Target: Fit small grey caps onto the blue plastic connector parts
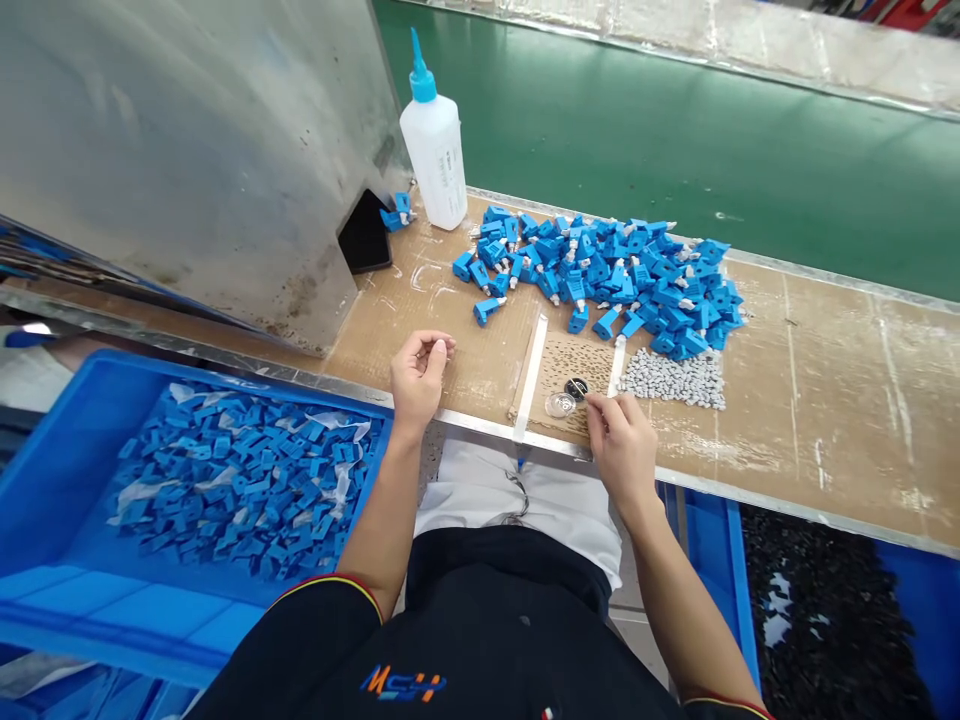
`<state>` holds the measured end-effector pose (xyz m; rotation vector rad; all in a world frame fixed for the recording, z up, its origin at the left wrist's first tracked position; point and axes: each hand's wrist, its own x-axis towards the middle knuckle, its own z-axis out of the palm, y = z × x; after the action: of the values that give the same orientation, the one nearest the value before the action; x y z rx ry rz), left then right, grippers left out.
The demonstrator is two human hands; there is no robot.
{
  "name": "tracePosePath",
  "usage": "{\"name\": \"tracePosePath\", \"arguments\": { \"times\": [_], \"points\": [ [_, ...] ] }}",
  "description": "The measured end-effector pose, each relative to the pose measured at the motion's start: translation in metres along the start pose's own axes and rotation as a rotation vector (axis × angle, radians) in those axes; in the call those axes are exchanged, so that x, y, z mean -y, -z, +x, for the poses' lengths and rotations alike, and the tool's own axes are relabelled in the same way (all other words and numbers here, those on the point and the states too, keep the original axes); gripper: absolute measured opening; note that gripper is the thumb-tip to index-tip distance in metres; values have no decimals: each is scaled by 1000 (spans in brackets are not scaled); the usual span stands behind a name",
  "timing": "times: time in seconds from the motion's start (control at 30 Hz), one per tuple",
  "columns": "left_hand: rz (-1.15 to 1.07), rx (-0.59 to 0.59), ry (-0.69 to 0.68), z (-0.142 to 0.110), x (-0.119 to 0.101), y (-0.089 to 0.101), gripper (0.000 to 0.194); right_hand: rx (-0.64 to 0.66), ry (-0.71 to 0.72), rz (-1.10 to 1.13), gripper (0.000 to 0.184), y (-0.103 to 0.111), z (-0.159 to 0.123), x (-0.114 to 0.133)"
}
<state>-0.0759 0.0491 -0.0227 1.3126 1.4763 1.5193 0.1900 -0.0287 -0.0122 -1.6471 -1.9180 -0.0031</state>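
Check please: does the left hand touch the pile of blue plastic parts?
Apart. The head view shows cardboard between the left hand and the pile of blue plastic parts.

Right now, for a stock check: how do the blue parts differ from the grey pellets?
The blue plastic parts are angular and far larger than the rounded grey pellets. The parts lie in a loose heap, the pellets in a flat patch. Both rest on the bench top.

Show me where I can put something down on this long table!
The biggest bare patch is the cardboard bench top, right of the grey pellets. A smaller one lies between the white squeeze bottle and the left hand. It's crowded where the blue plastic parts are heaped.
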Motion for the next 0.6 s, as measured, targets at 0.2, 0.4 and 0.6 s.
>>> {"name": "tracePosePath", "arguments": {
  "times": [0.2, 0.4, 0.6],
  "points": [
    [8, -2, 2, 1, 1, 0, 23, 30, -52, 29, 22, -7, 3, -2],
    [96, 49, -37, -2, 1, 0, 19, -72, -169, 93, 24, 10, -7, -9],
    [452, 275, -317, 22, -19, -22, 22, -235, -403, 110, 28, 30, -42, -37]
  ]
}}
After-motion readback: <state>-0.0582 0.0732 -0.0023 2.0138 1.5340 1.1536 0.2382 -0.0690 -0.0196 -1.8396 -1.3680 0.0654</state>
